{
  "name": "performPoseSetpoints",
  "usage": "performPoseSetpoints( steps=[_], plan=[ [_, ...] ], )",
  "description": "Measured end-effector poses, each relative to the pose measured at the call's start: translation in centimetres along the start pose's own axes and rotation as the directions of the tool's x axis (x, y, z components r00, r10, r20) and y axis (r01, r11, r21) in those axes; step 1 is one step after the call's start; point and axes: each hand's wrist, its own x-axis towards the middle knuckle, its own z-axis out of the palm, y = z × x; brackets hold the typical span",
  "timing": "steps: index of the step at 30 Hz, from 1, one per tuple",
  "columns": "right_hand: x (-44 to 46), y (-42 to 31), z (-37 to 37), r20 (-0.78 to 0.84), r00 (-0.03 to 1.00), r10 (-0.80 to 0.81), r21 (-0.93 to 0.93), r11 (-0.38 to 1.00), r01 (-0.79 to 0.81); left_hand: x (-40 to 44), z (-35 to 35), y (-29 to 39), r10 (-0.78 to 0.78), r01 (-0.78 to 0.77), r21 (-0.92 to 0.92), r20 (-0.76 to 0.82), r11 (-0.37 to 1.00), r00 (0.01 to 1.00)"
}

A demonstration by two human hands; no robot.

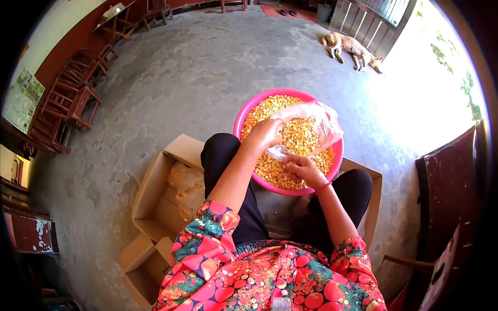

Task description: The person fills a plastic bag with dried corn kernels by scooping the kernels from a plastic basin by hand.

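A pink basin (340,155) full of yellow corn kernels (265,110) stands in front of my knees. Over the kernels lies a clear plastic bag (328,123), its mouth spread wide, with corn showing in and through it. My left hand (263,135) grips the near left edge of the bag, fingers bent around the plastic. At the bag's lower edge, my right hand (303,170) pinches the plastic between thumb and fingers, just above the corn. A red bracelet (323,187) circles the right wrist.
An open cardboard box (150,199) beside my left leg holds filled plastic bags (188,194). More cardboard (371,199) sits by my right knee. A dog (353,47) lies near the doorway. Wooden chairs (72,96) line the left wall; dark furniture (448,181) stands right.
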Motion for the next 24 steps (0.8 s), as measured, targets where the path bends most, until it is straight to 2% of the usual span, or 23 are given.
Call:
performPoseSetpoints(
  steps=[1,5,7,9,11,13,15,16,18,19,21,22,23,24],
  plan=[
    [-0.1,-0.1,0.0,0.013,1.0,0.016,0.199,0.98,-0.018,0.0,-0.1,-0.1,0.007,-0.007,-0.007,-0.007,1.0,1.0],
    [-0.2,-1.2,-0.6,0.064,0.997,0.044,0.219,0.974,-0.057,-0.2,-0.6,0.7,-0.018,0.017,0.003,0.095,1.0,0.995],
    [-0.3,-1.9,-0.9,0.085,0.996,0.003,0.274,0.961,-0.027,-0.5,-0.6,0.7,0.067,-0.067,0.01,0.054,0.998,0.996],
    [0.2,-3.0,-1.2,0.068,0.997,-0.036,0.282,0.959,0.015,-0.5,-0.5,0.6,0.028,-0.028,-0.014,0.06,1.0,0.998],
    [1.0,-4.2,-1.5,-0.046,0.997,-0.069,0.228,0.97,0.078,-0.2,-0.3,0.3,-0.01,0.01,0.014,0.041,1.0,0.999],
    [2.6,-5.0,-2.3,-0.083,0.988,-0.129,0.233,0.961,0.146,-0.2,-0.3,0.1,-0.009,0.008,0.009,0.019,1.0,1.0],
    [3.5,-6.2,-2.1,-0.177,0.977,-0.121,0.265,0.95,0.166,-0.3,0.0,-0.1,0.002,-0.001,0.03,-0.042,1.0,0.999],
    [3.7,-6.8,-1.9,-0.177,0.977,-0.12,0.266,0.95,0.165,-0.3,0.0,0.0,-0.028,0.028,-0.001,-0.018,1.0,0.999],
    [3.9,-7.2,-1.7,-0.179,0.961,-0.21,0.111,0.966,0.232,-0.5,0.0,0.1,-0.042,0.042,0.001,-0.01,0.999,0.999],
    [3.9,-7.2,-2.0,-0.174,0.963,-0.205,0.104,0.969,0.225,-0.6,0.0,0.1,-0.058,0.058,-0.001,-0.007,0.998,0.998],
    [3.7,-7.3,-2.3,-0.119,0.953,-0.277,-0.272,0.933,0.237,-0.6,0.0,0.0,-0.051,0.051,0.002,-0.008,0.999,0.999],
    [3.1,-7.4,-2.0,-0.122,0.948,-0.293,-0.321,0.916,0.242,-0.7,0.0,-0.1,-0.036,0.036,0.011,-0.003,0.999,0.999],
    [2.2,-7.6,-1.7,-0.119,0.95,-0.288,-0.322,0.917,0.238,-0.7,0.2,-0.3,-0.04,0.04,0.007,-0.003,0.999,0.999],
    [1.3,-8.0,-1.5,0.024,0.988,-0.151,-0.339,0.929,0.15,-0.6,0.3,-0.4,-0.024,0.025,0.023,-0.009,0.999,1.0]
  ],
)
